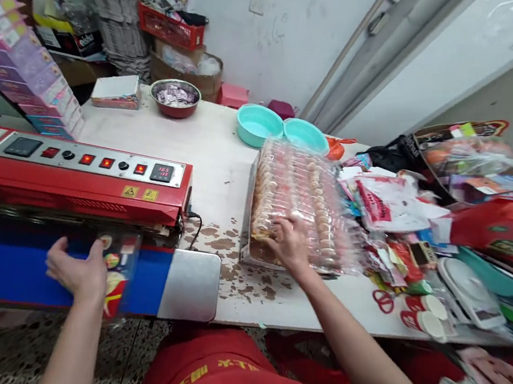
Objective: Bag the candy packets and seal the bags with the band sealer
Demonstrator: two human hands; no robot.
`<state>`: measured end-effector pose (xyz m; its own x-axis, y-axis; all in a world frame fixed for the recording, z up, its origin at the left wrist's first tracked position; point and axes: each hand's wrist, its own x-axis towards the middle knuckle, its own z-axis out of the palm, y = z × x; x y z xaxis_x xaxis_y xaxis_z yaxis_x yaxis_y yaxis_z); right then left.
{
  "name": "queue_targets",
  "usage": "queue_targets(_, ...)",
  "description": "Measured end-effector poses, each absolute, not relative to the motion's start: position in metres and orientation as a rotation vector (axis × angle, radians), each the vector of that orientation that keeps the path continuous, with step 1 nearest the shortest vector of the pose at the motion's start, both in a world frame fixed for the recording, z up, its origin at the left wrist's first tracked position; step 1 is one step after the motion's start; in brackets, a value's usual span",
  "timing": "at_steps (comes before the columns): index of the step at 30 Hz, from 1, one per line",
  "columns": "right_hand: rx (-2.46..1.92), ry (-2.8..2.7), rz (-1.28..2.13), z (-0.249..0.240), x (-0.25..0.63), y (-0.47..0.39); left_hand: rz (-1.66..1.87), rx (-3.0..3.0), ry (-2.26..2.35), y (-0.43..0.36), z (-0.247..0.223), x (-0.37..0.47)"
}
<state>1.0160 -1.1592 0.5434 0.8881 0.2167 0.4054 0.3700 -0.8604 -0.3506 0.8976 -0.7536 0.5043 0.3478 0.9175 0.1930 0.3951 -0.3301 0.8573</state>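
Note:
My left hand (77, 269) is over the blue conveyor belt (154, 275) of a red sealing machine (144, 200), thumb and fingers spread apart. By its thumb lies a clear plastic packet (117, 276) with a red and yellow print; whether the thumb touches it I cannot tell. My right hand (292, 244) is at the near end of a box (249, 234) packed with rows of clear plastic packets (290, 181) that hold round, pale brown pieces. Its fingers are curled onto the edge of a packet, and the fingertips are partly blurred.
A metal plate (191, 285) ends the belt. Behind stand turquoise basins (259, 123), a steel bowl (177, 98) of small sachets and a tall stack of boxes (27, 71). Mixed wrappers (388, 203), paper cups (422, 323) and a white scale (473, 292) crowd the right side.

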Motion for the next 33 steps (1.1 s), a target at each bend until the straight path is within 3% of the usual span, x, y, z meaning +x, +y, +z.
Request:
queue_targets(3,-2.825,-0.491,-0.469,0.553,1.042,-1.216,1.062,2.173,0.893,-0.791,0.508,0.889)
queue_targets(6,-2.639,-0.746,-0.335,0.575,1.058,-1.223,0.848,2.170,0.578,-0.851,0.519,0.891)
queue_targets(13,-2.104,-0.731,-0.165,0.690,1.038,-1.182,0.264,1.445,0.200,-0.939,0.595,0.946)
queue_targets(16,-2.015,-0.678,-0.047,0.702,1.033,-1.162,0.138,1.153,0.102,-0.945,0.630,0.972)
queue_targets(19,-1.930,-0.560,0.154,0.674,1.031,-1.141,0.007,1.068,0.201,-0.938,0.632,0.979)
queue_targets(26,-1.691,-0.196,0.431,0.567,1.002,-1.085,0.152,1.034,0.734,-0.914,0.550,0.944)
queue_targets(33,-1.463,0.103,0.585,0.508,0.993,-1.028,0.081,0.975,0.937,-0.864,0.509,0.927)
